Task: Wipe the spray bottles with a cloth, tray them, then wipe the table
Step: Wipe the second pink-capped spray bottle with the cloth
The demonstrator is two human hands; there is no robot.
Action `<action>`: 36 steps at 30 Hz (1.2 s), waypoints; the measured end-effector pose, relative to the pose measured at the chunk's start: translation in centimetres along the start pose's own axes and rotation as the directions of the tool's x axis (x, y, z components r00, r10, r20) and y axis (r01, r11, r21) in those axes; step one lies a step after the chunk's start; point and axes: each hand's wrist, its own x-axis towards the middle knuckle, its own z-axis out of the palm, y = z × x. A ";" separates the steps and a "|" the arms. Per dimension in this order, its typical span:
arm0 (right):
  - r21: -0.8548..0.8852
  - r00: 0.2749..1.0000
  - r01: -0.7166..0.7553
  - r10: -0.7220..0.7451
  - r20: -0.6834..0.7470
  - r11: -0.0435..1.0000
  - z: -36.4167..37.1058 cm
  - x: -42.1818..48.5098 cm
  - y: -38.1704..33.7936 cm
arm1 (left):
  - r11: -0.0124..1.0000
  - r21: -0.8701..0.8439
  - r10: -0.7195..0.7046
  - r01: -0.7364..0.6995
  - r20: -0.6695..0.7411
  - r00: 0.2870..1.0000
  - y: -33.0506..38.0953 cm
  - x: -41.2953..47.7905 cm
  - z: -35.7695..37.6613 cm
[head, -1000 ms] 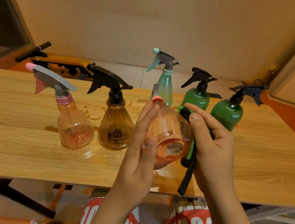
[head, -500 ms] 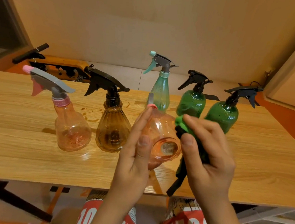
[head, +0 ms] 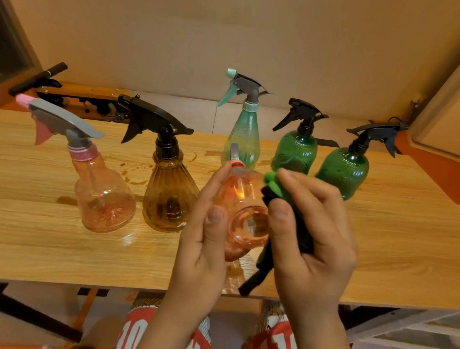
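The left hand (head: 204, 244) grips the pink bottle (head: 244, 203) between thumb and fingers, tipped base-toward-us over the near edge of the table (head: 25, 241), just right of the amber bottle (head: 170, 197). The right hand (head: 314, 236) is closed on the soft cloth (head: 274, 186), pressing it to the bottle's right side. The bottle looks light, thin-walled and smooth, probably slippery; neck and belly seem the safest holds.
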 end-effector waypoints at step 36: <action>0.088 0.954 -0.196 0.211 -0.212 0.977 0.5 -4.0 0.0 | 0.992 0.117 -0.049 0.045 0.025 0.999 -0.9 -0.5 0.7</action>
